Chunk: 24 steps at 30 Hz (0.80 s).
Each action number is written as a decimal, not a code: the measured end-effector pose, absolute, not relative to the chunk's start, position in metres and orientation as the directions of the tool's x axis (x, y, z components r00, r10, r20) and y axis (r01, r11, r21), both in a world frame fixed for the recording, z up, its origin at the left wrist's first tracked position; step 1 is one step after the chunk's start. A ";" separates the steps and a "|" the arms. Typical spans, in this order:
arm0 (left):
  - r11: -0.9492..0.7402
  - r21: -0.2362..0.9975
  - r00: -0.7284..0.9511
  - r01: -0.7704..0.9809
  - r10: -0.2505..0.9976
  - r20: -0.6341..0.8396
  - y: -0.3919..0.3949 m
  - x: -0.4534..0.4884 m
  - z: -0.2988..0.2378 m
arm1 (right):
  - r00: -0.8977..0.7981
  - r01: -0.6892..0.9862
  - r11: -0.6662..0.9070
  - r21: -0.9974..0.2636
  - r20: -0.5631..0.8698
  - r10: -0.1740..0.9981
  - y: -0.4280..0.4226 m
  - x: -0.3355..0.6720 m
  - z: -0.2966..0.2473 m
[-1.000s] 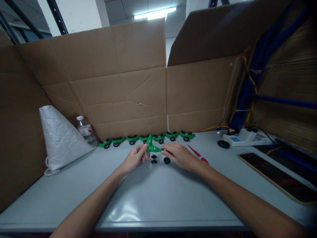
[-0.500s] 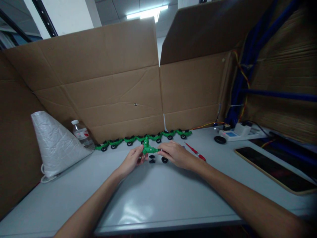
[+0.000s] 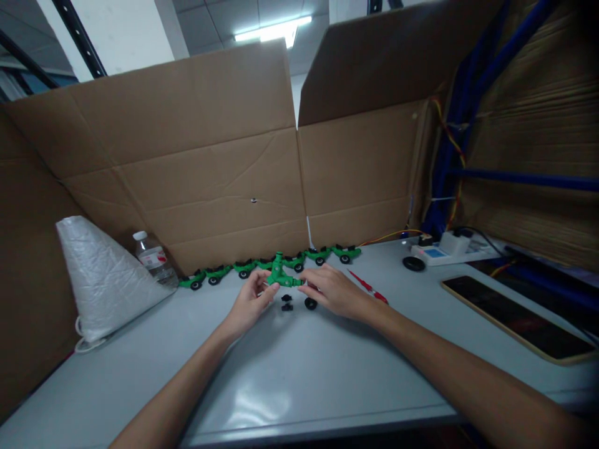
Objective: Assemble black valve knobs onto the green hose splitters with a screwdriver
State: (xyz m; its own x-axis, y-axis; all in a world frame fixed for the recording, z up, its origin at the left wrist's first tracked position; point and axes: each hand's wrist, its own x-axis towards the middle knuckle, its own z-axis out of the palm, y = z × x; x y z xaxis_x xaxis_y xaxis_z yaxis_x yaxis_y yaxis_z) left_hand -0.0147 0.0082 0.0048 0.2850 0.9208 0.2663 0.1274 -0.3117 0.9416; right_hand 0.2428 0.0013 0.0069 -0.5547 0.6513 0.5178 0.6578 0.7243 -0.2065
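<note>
Both my hands meet over the grey table point(image 3: 290, 374) near its far side, holding a green toy-car frame point(image 3: 281, 276) between them. My left hand point(image 3: 250, 302) pinches its left end and my right hand point(image 3: 330, 290) pinches its right end. Just below the frame, on the table, lie a small black part point(image 3: 286, 302) and a black wheel point(image 3: 310, 304). Behind my hands, a row of several finished green toy cars with black wheels point(image 3: 234, 269) runs along the cardboard wall.
A red-handled screwdriver point(image 3: 372, 288) lies right of my right hand. A white woven bag point(image 3: 100, 274) and a water bottle point(image 3: 152, 257) stand at the left. A power strip point(image 3: 444, 249), a round black thing point(image 3: 414, 263) and a dark tablet point(image 3: 519, 319) lie right. Cardboard walls point(image 3: 210, 187) surround the table.
My hands stay together on the green frame with little change. The view has shifted slightly, so everything sits a little lower and further left.
</note>
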 end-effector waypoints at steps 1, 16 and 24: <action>-0.308 0.942 0.289 0.132 0.921 0.261 0.008 -0.015 0.006 | -0.558 0.657 0.725 -0.207 0.514 0.652 0.001 0.243 0.007; -0.276 0.955 0.339 0.105 0.913 0.226 0.004 -0.014 0.008 | -0.555 0.665 0.711 -0.229 0.484 0.676 0.002 0.243 0.005; -0.289 0.933 0.395 0.214 0.899 0.188 0.005 -0.018 0.012 | -0.560 0.652 0.722 -0.232 0.494 0.665 0.005 0.243 0.001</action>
